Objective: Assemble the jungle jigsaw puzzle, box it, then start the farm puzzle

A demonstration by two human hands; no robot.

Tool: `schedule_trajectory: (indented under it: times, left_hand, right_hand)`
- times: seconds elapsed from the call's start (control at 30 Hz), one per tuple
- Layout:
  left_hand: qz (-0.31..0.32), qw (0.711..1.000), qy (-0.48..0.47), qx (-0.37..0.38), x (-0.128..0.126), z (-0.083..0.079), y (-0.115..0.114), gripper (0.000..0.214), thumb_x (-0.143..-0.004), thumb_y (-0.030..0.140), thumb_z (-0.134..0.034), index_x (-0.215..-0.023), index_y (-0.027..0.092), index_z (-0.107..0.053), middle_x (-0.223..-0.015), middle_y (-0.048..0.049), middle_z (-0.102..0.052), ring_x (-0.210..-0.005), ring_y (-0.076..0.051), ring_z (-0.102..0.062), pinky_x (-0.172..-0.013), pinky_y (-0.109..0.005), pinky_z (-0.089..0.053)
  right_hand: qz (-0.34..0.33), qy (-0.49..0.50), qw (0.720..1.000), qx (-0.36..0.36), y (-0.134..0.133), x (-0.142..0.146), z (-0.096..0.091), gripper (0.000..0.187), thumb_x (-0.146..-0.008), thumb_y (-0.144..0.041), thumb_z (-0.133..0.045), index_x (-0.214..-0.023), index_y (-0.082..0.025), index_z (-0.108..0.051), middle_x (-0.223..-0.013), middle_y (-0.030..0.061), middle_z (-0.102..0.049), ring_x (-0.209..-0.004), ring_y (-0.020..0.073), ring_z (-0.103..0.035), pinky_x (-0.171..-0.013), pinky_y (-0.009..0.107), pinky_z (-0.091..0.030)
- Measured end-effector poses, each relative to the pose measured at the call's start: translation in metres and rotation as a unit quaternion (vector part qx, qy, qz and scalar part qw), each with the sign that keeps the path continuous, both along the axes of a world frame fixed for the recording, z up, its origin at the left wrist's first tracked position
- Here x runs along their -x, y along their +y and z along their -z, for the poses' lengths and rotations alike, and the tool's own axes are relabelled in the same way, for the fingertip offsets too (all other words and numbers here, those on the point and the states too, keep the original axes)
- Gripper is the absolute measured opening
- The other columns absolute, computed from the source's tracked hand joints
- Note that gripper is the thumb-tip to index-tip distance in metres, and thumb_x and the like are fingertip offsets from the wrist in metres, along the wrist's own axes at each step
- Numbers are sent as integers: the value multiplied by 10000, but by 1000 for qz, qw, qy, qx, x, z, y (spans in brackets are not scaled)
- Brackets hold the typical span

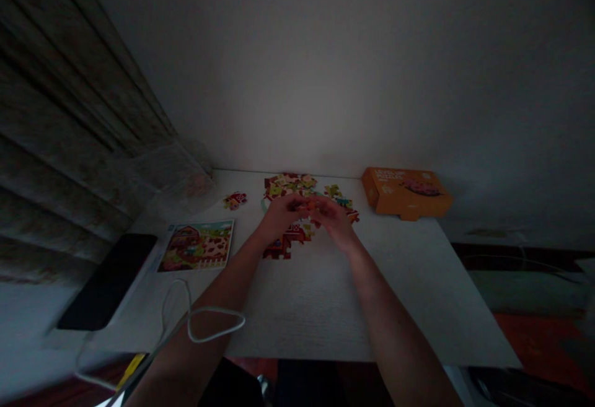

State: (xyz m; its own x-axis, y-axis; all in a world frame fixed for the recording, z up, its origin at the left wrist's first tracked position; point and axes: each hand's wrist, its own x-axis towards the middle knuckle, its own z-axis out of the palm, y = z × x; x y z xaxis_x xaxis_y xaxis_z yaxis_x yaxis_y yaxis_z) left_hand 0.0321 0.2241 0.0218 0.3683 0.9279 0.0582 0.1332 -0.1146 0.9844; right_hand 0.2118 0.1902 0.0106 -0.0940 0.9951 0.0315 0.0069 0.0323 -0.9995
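My left hand (281, 215) and my right hand (335, 217) meet above the middle of the white table, fingers closed around a small reddish-orange puzzle piece (311, 205). Whether it is one piece or two joined is too dark to tell. Beneath and in front of the hands lies a joined section of dark red puzzle (277, 249), partly covered by them. Behind them is a heap of loose puzzle pieces (290, 183). More pieces (343, 201) lie beside my right hand, and a small cluster of pieces (235, 200) sits off to the left.
A farm picture sheet (198, 246) lies left of my left forearm. A black phone-like slab (109, 283) rests at the left edge, with a white cable (216, 310) looping nearby. A clear plastic bag (171, 178) stands back left; an orange puzzle box (409, 193) is back right.
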Motion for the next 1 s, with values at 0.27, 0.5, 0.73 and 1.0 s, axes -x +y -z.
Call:
schedule_trajectory:
  times: [0.27,0.5,0.73,1.0]
  left_hand:
    - [36,994,103,-31,13,-14,0,343,-864,376,-682,-1161,204,-701,-1062,-73,-747,-906,-206,-691,-787,-324,-533]
    - [68,908,410,-51,48,3,8,344,-570,345,-878,-809,255,-647,-898,-26,-706,-824,-243,-667,-681,-311,-480]
    - [57,902,422,-71,45,14,11,315,-642,381,-826,-874,256,-653,-996,-65,-719,-904,-278,-673,-733,-341,-489]
    - [61,912,394,-96,44,20,20,289,-646,347,-818,-892,250,-702,-1009,-57,-732,-950,-275,-676,-787,-332,-492]
  right_hand:
    - [22,-49,999,5,6,-9,11,489,-756,-608,-758,-1091,-252,-721,-707,-25,-612,-611,143,-535,-581,273,-424]
    - [128,-64,990,17,13,-29,12,556,-701,-642,-773,-1055,-218,-708,-736,22,-688,-626,161,-570,-543,271,-403]
    - [122,-68,990,37,9,-40,2,461,-695,-551,-799,-983,-205,-699,-804,44,-738,-667,166,-621,-562,262,-420]
    - [-122,-173,971,112,-7,-23,4,221,-709,-366,-818,-823,-202,-724,-735,23,-748,-678,180,-679,-598,261,-452]
